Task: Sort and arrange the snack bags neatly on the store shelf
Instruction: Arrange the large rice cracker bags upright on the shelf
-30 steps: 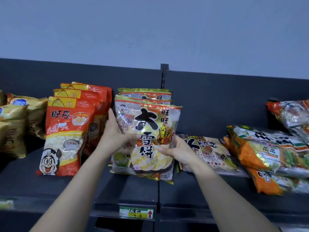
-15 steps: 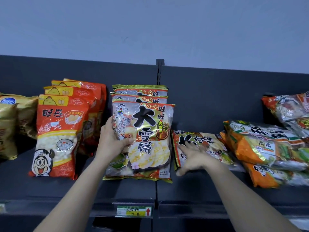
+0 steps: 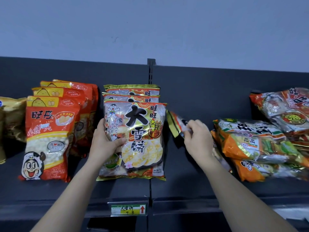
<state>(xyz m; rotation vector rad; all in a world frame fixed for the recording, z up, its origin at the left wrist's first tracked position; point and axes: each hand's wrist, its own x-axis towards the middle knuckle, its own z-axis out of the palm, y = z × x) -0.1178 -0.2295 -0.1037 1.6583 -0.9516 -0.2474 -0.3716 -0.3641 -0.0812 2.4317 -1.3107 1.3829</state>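
Three gold-trimmed rice cracker bags stand in a row on the dark shelf, the front bag facing me. My left hand grips that front bag's left edge, thumb across its face. To its right, my right hand pinches another rice cracker bag of the same kind and holds it lifted edge-on, mostly hidden behind my fingers.
Several red-orange snack bags stand in a row at the left, with gold bags beyond them. Orange-green bags lie stacked flat at the right, more bags behind. A yellow price tag sits on the shelf's front rail.
My right hand left the front bag, reached to the flat bag lying to its right, took hold of it and lifted it up on edge. My left hand kept its grip.
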